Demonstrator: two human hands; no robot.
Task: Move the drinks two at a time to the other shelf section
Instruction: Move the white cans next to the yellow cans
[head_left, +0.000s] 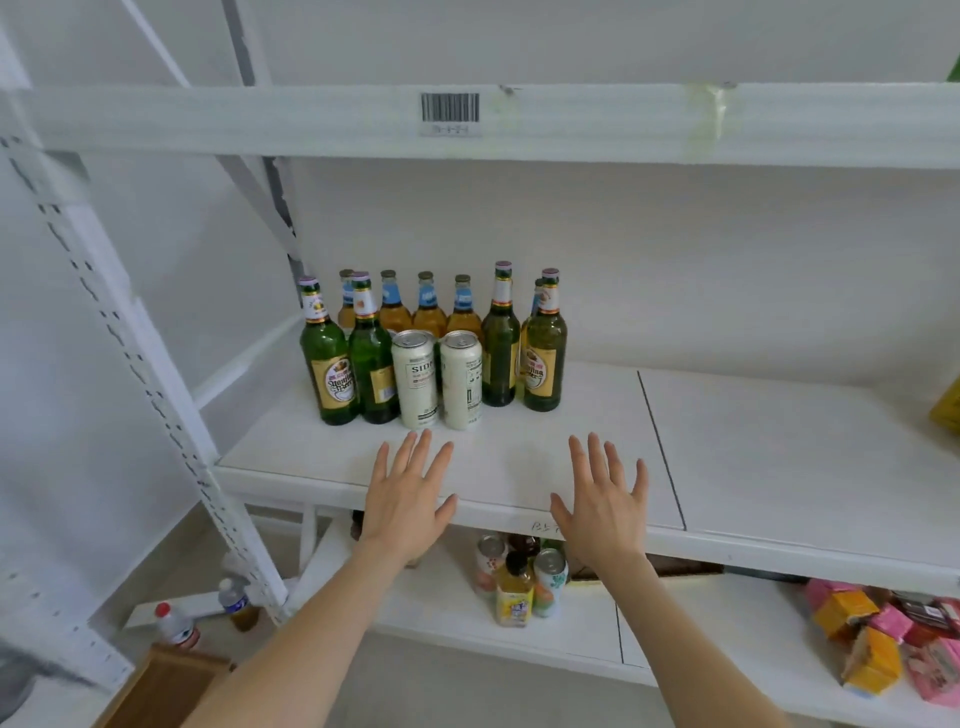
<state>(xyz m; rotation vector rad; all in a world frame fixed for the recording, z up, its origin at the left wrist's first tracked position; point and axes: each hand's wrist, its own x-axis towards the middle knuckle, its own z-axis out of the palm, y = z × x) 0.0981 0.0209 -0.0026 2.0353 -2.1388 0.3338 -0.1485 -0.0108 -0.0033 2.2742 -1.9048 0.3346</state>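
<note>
Eleven or so drinks stand clustered at the back left of the white shelf board (311, 452). None of them stands past the thin dark seam (662, 447) on the neighbouring white board (805, 457). If that board is the target section, I judge the task to be at its very start, with every pair left to carry. At the front of the cluster are two tall white aluminium cans (414, 376), smooth cylinders with silver pull-tab tops, touching or nearly touching side by side. They look like the natural first pair. Flanking them are four dark green glass bottles (327, 364), glossy and long-necked, with gold oval labels and capped tops. Behind runs a row of amber glass bottles (428, 312) with pale blue neck labels, one half hidden on the right. Glass and metal alike should be hard, slick and rigid in a grip, and the bottles are likely top-heavy. The left hand (410, 499) and right hand (605, 506) hover over the board's front edge, fingers straight and fanned, holding nothing. The left fingertips are just short of the cans. The boards have a matt, faintly grained finish, and a barcode sticker (450, 111) sits on the painted metal beam above.
</note>
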